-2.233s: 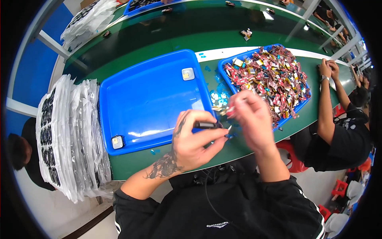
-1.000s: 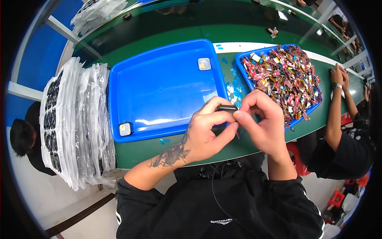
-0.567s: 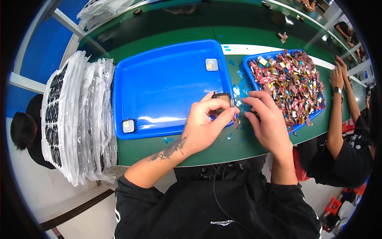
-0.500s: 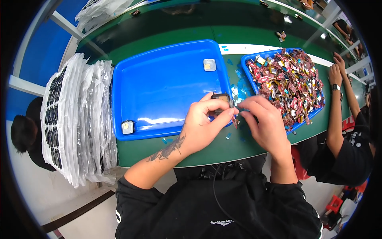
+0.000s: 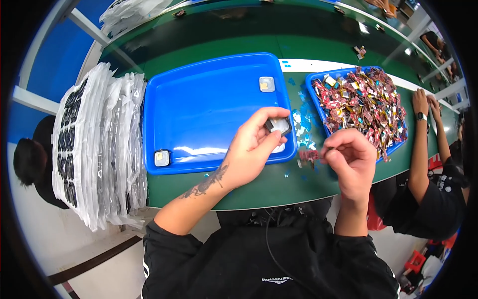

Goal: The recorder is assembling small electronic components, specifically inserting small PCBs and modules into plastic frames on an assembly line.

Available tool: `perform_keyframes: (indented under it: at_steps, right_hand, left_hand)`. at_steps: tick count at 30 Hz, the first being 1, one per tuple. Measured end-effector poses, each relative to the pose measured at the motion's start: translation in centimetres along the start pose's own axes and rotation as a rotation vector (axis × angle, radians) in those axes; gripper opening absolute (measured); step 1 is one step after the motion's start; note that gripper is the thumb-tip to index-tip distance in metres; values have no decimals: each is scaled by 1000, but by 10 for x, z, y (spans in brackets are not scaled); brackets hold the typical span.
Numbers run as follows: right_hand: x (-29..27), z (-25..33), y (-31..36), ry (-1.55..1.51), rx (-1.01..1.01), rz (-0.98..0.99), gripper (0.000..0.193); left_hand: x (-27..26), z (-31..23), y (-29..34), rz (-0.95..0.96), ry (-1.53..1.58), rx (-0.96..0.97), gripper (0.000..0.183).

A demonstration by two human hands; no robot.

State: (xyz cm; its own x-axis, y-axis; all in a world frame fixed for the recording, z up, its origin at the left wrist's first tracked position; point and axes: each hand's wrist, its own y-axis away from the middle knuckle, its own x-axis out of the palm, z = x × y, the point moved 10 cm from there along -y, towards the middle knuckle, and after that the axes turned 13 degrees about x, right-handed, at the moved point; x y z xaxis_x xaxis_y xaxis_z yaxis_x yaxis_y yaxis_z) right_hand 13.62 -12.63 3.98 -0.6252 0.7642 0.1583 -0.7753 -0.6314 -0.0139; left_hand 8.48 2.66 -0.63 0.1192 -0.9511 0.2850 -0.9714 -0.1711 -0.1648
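My left hand (image 5: pixel 253 144) is closed round a small square black-rimmed case (image 5: pixel 280 125) with a pale face, held over the right rim of the big blue tray (image 5: pixel 209 104). Two similar small square cases lie in that tray, one case (image 5: pixel 267 84) at its far right and another (image 5: pixel 162 158) at its near left. My right hand (image 5: pixel 352 162) is pinched at thumb and forefinger. A small flat reddish part (image 5: pixel 309 155), slightly blurred, reaches left from its fingertips above the green table.
A second blue tray (image 5: pixel 313 85) at the right is heaped with small red, yellow and white parts (image 5: pixel 363 107). Blue and pale scraps (image 5: pixel 301 122) lie between the trays. Stacked plastic-wrapped packs (image 5: pixel 99 149) stand at the left. A co-worker's hands (image 5: pixel 424 102) rest farther right.
My right hand has moved away to the right from the case, bringing the reddish part with it. My left hand has tilted the case, so its pale face shows.
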Motion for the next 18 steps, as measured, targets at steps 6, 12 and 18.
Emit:
perform_keyframes:
  at_steps: [6, 12, 18]
  right_hand:
    - [33, 11, -12, 597, -136, -91, 14]
    - [41, 15, -15, 692, -209, -148, 15]
    - [45, 20, -12, 707, -230, -148, 16]
  left_hand:
    - [11, -16, 2, -13, -62, 157, 45]
    - [15, -5, 7, 38, -47, 64, 51]
    - [13, -13, 7, 5, -86, 131, 41]
